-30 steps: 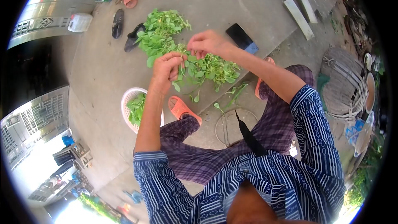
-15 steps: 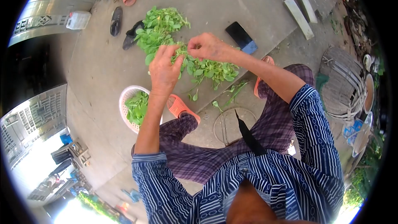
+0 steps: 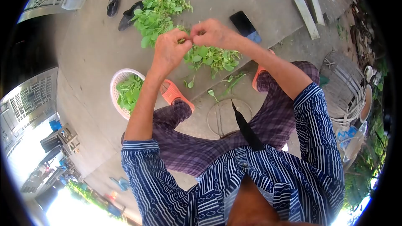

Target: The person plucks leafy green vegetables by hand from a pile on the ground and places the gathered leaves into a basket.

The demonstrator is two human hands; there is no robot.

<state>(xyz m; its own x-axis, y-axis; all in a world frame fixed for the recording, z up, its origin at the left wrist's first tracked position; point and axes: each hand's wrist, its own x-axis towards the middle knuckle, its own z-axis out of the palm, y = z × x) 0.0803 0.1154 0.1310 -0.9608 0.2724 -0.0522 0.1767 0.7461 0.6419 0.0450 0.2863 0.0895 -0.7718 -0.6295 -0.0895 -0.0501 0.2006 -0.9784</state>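
My left hand (image 3: 171, 49) and my right hand (image 3: 211, 33) meet fingertip to fingertip above a heap of leafy greens (image 3: 157, 19) on the concrete floor. Both are closed in a pinch. Whatever lies between the fingers is too small or too covered to make out. More of the greens spread to the right, under and beyond my right wrist. To the left of my left forearm stands a pale pink perforated basket (image 3: 114, 91) with loose green leaves (image 3: 130, 92) inside. A few single sprigs (image 3: 190, 82) lie on the floor between my feet.
A dark phone (image 3: 242, 23) lies on the floor right of the heap. Dark shoes (image 3: 114, 2) sit at the far left. Two pale slabs (image 3: 307, 19) and a woven basket (image 3: 343, 83) are to the right. My feet wear orange sandals (image 3: 176, 94).
My hands have come together, fingertips now touching or nearly so. The view has shifted, so the heap and basket sit higher in the picture.
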